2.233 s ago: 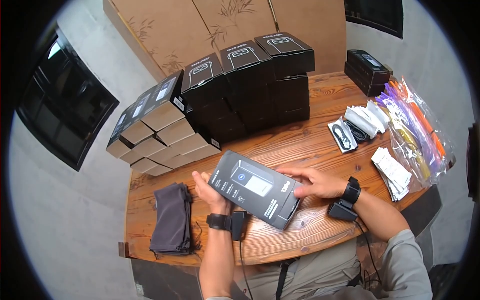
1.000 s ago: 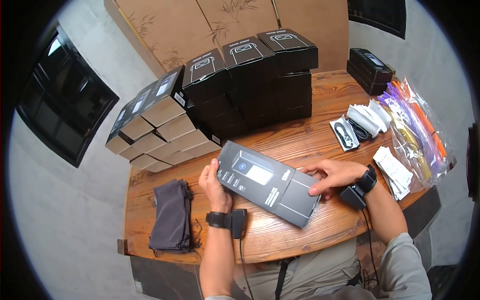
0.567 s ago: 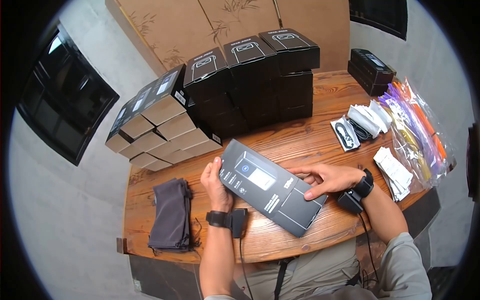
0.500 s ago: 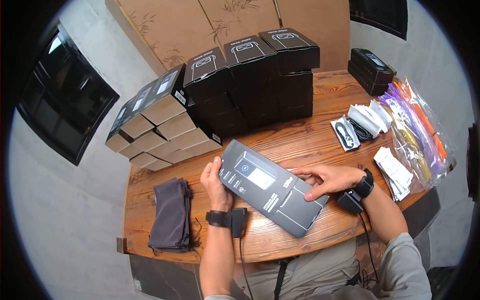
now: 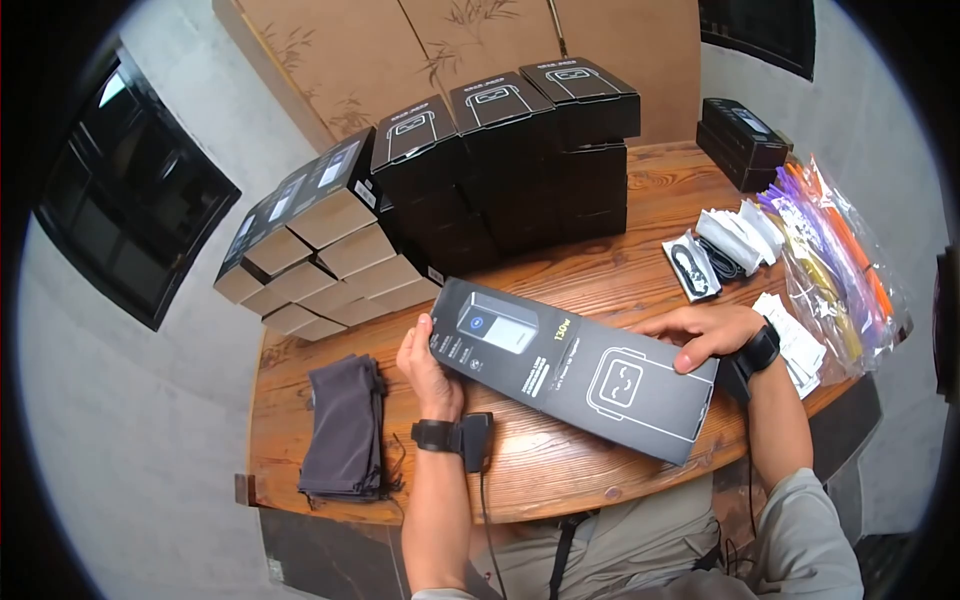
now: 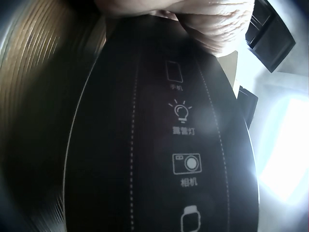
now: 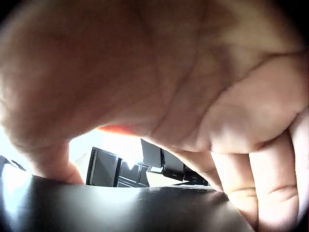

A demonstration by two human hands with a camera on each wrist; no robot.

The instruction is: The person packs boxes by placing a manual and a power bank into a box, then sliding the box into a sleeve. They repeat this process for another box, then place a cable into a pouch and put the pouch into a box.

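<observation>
A dark grey printed box sleeve point(image 5: 492, 340) with a device picture lies tilted across both hands. Out of its right end extends a dark inner box point(image 5: 650, 400), marked with a white robot-face outline. My left hand point(image 5: 432, 372) grips the sleeve's left end, thumb at the upper edge. In the left wrist view, that hand point(image 6: 217, 21) is at the far end of a sleeve side printed with white icons. My right hand point(image 5: 710, 332) holds the inner box near its outer end, thumb on top. The right wrist view shows mostly the palm point(image 7: 159, 82) above a dark box surface point(image 7: 145, 208).
Behind stand stacked black boxes point(image 5: 500, 150) and sleeves with tan sides point(image 5: 345, 250). A pile of dark cloth pouches point(image 5: 343, 425) lies at left. Right are bagged cables point(image 5: 690, 268), paper slips point(image 5: 785, 335), coloured strips in plastic point(image 5: 830, 260) and two small black boxes point(image 5: 740, 145).
My right hand has moved right, drawing the inner box out of the sleeve, so its robot-face outline now shows. The left hand keeps its grip at the sleeve's left end.
</observation>
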